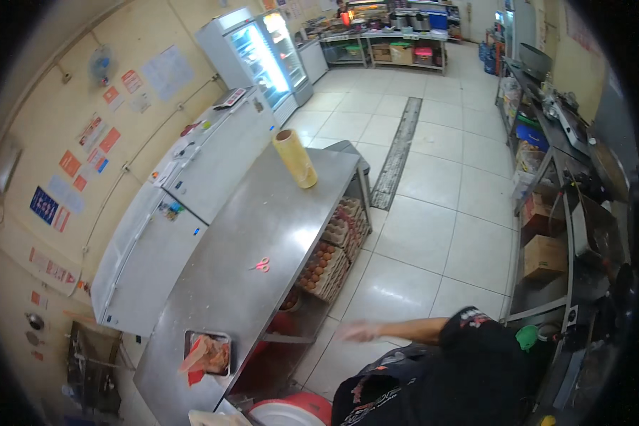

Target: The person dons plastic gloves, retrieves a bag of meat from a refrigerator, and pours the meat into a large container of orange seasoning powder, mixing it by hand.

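My right hand [359,331], blurred and seemingly in a clear glove, reaches out over the floor beside a stainless steel table [229,234]. Nothing shows in it, though its fingers are not distinct. My left hand is out of view. At the near end of the table a metal tray [230,353] holds pale, reddish pieces that look like raw meat [215,355]. A red-and-pink wrapper or bag [194,363] hangs over the tray's side. Pink-handled scissors [262,264] lie mid-table. Towards the far end leans or stands a large roll of yellowish cling film [296,161].
Beneath the table are stacked egg trays [322,269] and a red tub with a pale lid [290,412]. White chest freezers [154,255] line the wall behind. A metal shelf rack [543,303] with boxes runs along the right. A drain grate [399,152] crosses the tiled floor.
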Available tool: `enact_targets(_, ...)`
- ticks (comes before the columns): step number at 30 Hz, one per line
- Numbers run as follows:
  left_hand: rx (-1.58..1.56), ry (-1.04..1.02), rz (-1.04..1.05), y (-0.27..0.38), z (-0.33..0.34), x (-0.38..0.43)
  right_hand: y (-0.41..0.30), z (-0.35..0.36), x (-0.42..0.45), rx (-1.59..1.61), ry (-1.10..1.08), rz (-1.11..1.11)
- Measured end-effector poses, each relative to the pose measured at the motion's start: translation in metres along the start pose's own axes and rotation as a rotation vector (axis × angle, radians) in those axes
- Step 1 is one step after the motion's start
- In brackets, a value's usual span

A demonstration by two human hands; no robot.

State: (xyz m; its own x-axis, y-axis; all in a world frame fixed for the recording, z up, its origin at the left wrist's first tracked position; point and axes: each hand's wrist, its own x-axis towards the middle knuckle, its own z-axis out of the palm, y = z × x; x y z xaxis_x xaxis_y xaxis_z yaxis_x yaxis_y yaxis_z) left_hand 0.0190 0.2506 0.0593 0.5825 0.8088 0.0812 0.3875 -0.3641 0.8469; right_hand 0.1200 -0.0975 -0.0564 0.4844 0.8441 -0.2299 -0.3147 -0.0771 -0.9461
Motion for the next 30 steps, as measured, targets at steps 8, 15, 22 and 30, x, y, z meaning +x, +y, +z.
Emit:
enact_targets(8, 0.139, -0.079, 0.222, 0.078, 0.168, -0.04, 0.044, -0.258, -0.323, -0.99, 1.206, 0.635)
enact_targets(15, 0.195, -0.445, 0.482, 0.164, 0.429, -0.144, 0.149, -0.304, -0.417, -1.057, 1.769, 0.392)
enact_targets(22, 0.528, -0.666, 1.007, 0.291, 0.701, -0.203, 0.059, -0.411, -0.412, -0.228, 1.627, 0.193)
enact_targets(30, 0.075, -0.699, 0.655, 0.418, 0.961, -0.203, 0.026, -0.648, -0.449, -0.39, 1.872, 0.293)
